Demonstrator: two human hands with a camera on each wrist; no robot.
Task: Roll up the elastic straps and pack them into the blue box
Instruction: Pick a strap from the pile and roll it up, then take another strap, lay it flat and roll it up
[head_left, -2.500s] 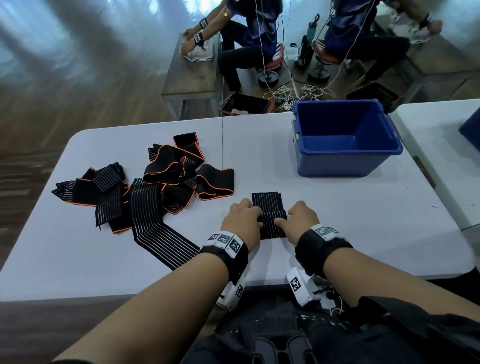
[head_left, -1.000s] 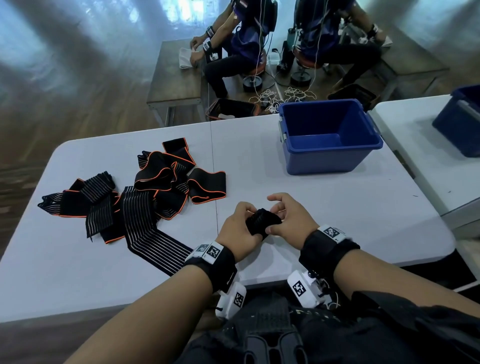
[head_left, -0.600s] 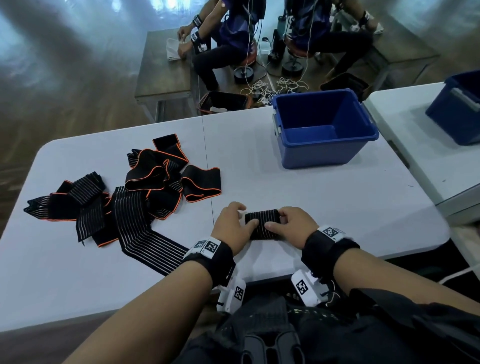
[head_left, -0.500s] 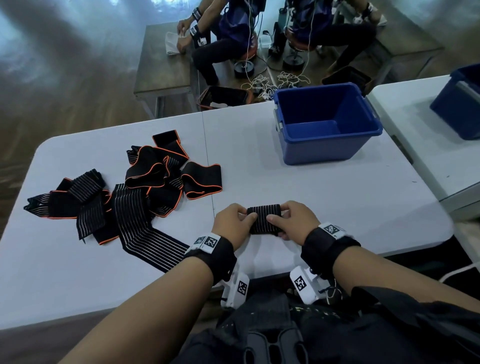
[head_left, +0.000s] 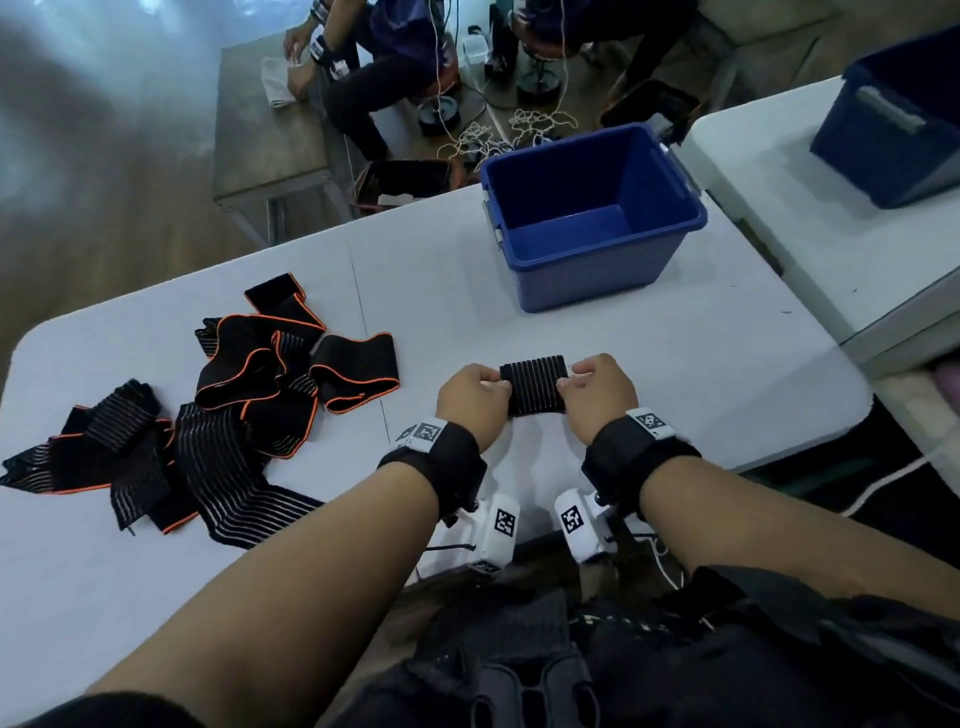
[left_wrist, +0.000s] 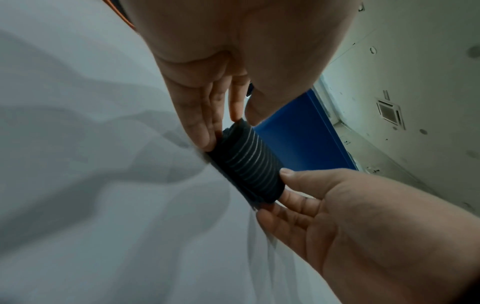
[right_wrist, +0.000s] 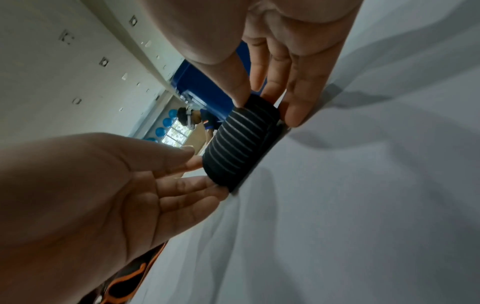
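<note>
A rolled black strap with thin grey stripes (head_left: 534, 384) lies crosswise at the near middle of the white table (head_left: 675, 364), touching its top. My left hand (head_left: 493, 387) pinches its left end between thumb and fingers (left_wrist: 205, 123). My right hand (head_left: 569, 382) pinches the right end the same way, thumb on top and fingers (right_wrist: 296, 102) behind. The roll (left_wrist: 249, 164) (right_wrist: 241, 142) is tight. The blue box (head_left: 592, 218) stands beyond the hands, toward the far right of the table, with nothing visible inside.
A loose pile of black straps with orange edging (head_left: 234, 405) sprawls over the table's left half. A second white table (head_left: 810, 249) with another blue box (head_left: 893, 130) stands to the right. Seated people and a wooden bench (head_left: 260, 135) are beyond the far edge.
The strap, half rolled on the table 2.5 s ago, is now a full tight roll. Both hands have shifted from on top of it to its two ends.
</note>
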